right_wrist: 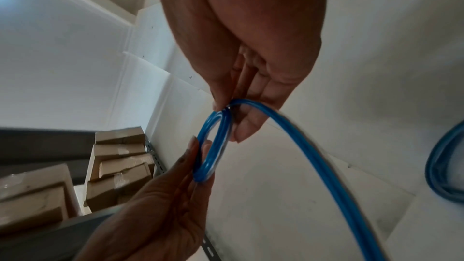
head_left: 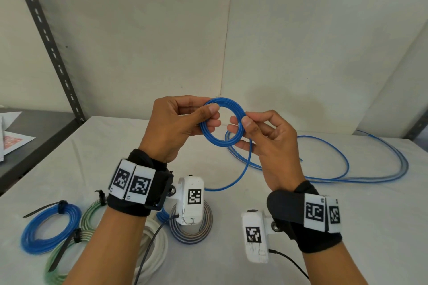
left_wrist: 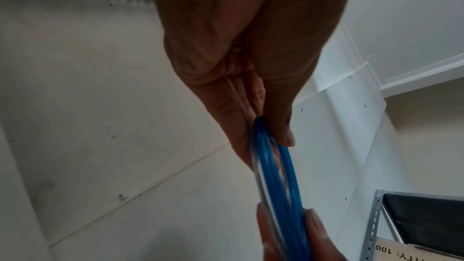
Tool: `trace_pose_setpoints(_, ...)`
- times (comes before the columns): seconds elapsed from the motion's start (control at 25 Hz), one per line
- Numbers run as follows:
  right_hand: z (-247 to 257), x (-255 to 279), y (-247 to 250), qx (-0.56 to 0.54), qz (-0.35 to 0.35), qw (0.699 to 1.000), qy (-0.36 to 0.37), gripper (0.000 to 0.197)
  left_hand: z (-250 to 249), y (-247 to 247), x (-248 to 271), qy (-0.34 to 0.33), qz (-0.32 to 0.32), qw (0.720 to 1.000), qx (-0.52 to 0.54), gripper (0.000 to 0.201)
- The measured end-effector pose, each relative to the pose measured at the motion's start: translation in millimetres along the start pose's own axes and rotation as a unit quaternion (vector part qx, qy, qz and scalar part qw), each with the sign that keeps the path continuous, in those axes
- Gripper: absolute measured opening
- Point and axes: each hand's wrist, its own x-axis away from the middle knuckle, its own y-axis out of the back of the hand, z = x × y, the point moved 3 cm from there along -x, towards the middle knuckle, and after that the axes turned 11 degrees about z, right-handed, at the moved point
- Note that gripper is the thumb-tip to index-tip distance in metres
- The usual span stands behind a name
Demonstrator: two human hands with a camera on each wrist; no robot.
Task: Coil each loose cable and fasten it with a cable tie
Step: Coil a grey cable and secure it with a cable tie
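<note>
I see a table [head_left: 301,227] under a white cloth, pushed against pale wall panels, with a dark slotted shelf upright [head_left: 46,37] on my left.

Above the table, my left hand's [head_left: 176,125] thumb and fingers pinch the left side of a small blue coil [head_left: 218,143]; the thumb [head_left: 209,109] lies across the strands on top, the fingers curl behind. My right hand [head_left: 271,146] pinches the opposite side of the same ring, thumb tip [head_left: 247,121] pressed on the strands, the other fingers loosely bent. In the left wrist view the coil [left_wrist: 278,186] runs edge-on from the left fingers to the right fingertips. In the right wrist view the coil [right_wrist: 213,146] sits between both hands.

From the coil, the loose blue cable [head_left: 347,178] drops to the cloth and loops wide on the right side of the table.

Near the front left lie finished bundles: a blue coil with a black tie [head_left: 49,229], a green one [head_left: 60,268], a white one [head_left: 157,247], a grey-striped one [head_left: 196,236].
</note>
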Motion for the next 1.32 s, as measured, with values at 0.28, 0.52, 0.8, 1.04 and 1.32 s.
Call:
trace_pose_setpoints(0.28,2,0,0,-0.006,0.017,1.0,-0.022,0.011,2,-3,-1,0.004,0.001,1.0,0.01,0.024)
trace_pose_setpoints(0.52,12,-5,18,0.124,0.078,0.989,0.017,0.009,4,-11,2,0.121,0.109,0.985,-0.058,0.046)
trace_pose_setpoints(0.8,15,1,7,0.295,0.165,0.941,0.028,0.009,22,-34,0,0.172,0.138,0.959,-0.178,0.054)
trace_pose_setpoints(1.04,19,2,3,0.302,0.133,0.942,0.061,0.004,19,-34,-1,0.101,0.106,0.975,-0.17,0.047)
trace_pose_setpoints(1.32,19,-2,9,0.246,0.136,0.959,0.039,0.013,16,-31,-3,0.074,0.045,0.989,-0.121,0.041)
